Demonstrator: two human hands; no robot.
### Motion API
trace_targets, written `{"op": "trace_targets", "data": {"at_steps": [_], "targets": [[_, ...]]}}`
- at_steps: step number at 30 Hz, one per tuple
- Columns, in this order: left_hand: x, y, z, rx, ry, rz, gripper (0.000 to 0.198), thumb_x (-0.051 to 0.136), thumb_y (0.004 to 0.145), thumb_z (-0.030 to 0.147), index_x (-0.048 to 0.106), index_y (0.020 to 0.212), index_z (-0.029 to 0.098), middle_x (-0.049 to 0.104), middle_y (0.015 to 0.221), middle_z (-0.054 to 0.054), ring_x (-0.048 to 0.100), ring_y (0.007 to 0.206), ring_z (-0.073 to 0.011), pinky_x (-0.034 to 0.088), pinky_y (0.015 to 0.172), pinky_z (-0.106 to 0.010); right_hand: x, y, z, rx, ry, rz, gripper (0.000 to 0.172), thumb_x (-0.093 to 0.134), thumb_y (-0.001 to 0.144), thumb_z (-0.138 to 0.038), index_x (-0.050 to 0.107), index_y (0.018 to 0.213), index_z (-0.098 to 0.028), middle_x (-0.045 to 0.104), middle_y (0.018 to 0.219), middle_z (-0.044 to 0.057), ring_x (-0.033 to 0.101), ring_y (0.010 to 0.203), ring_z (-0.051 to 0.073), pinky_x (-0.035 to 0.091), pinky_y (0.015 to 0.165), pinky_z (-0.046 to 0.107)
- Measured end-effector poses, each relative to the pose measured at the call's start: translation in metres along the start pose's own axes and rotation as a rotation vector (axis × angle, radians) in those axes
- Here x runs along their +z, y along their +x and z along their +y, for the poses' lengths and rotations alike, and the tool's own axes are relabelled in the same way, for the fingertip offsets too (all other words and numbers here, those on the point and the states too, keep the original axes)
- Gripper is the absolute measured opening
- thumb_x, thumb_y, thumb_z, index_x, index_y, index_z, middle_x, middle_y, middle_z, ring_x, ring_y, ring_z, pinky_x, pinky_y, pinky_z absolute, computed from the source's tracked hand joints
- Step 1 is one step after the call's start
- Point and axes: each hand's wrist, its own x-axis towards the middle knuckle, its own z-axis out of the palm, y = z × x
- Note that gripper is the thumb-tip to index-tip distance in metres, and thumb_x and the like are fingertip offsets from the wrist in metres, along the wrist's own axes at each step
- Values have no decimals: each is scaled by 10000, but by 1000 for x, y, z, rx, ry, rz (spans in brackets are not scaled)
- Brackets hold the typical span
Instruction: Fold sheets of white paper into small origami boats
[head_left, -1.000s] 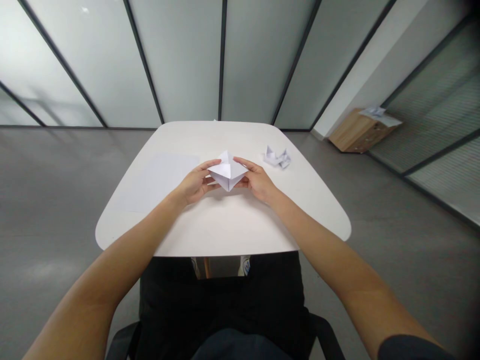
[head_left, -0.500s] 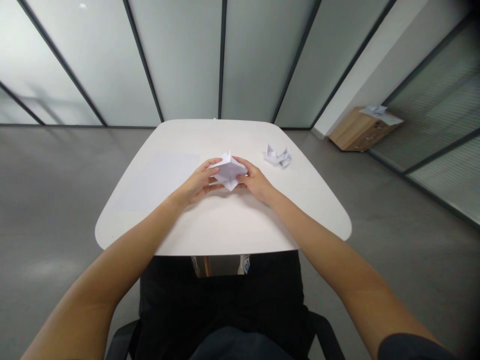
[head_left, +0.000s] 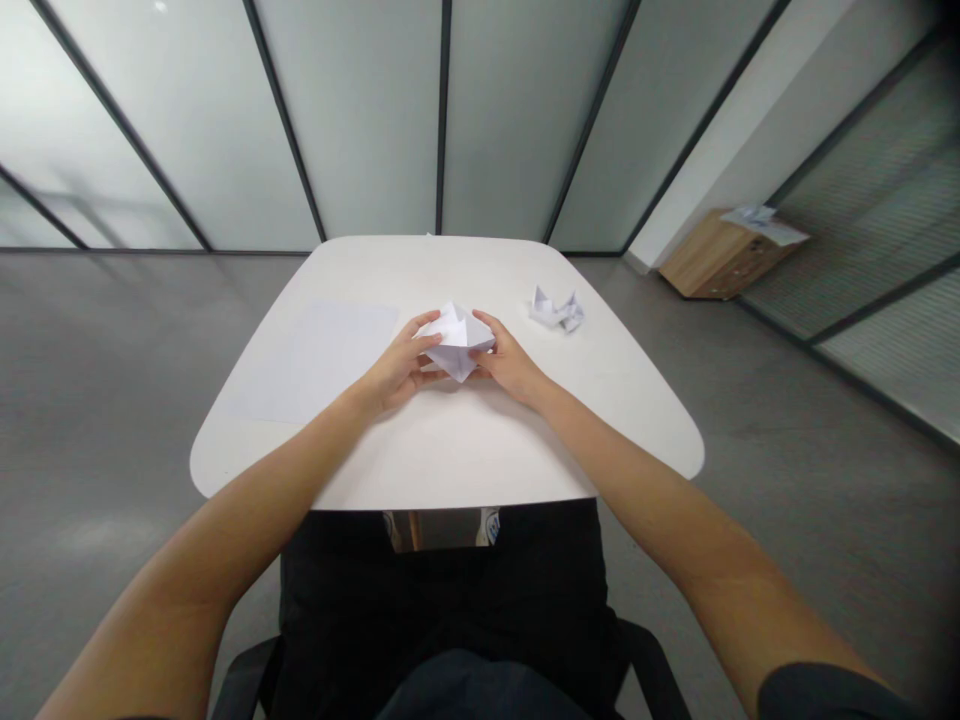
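Left hand (head_left: 403,366), right hand (head_left: 506,360) clasp folded paper (head_left: 455,335) from opposite sides, probably steadying it; sheet (head_left: 315,350) flat aside, perhaps leaving room.

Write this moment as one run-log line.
left hand: holding folded paper | right hand: same | table: flat sheet left, another folded piece right

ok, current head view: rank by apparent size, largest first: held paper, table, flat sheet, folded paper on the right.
1. Table
2. Flat sheet
3. Held paper, partly covered
4. Folded paper on the right

3 over 4 is apparent only: the held paper looks nearer, so true sizes are unsure.
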Motion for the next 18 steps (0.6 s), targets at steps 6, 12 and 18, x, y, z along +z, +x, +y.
{"op": "trace_targets", "data": {"at_steps": [6, 12, 18], "targets": [[1, 1, 0, 39, -28, 55, 815, 847, 818, 322, 453, 1530, 366, 632, 1364, -90, 656, 1171, -272, 593, 988, -496, -1, 2, 9, -56, -49, -2, 832, 725, 838, -259, 353, 1575, -361, 557, 1480, 99, 712, 1028, 224, 708, 769, 436], [4, 1, -1, 112, -32, 31, 878, 869, 766, 247, 454, 1534, 336, 623, 1413, -76, 616, 1278, -270, 528, 1086, -493, -1, 3, 8, -84, -179, 77, 942, 783, 766, -284, 337, 1595, -333, 574, 1495, 118, 741, 972, 244, 701, 729, 412], [4, -1, 0, 108, -4, -75, 690, 880, 775, 306, 597, 1403, 259, 636, 1435, -103, 592, 1326, -295, 505, 1097, -429, 3, 2, 4, -96, -86, 117, 930, 779, 744, -281, 349, 1568, -327, 603, 1448, 115, 725, 1034, 274, 699, 739, 458]]}}
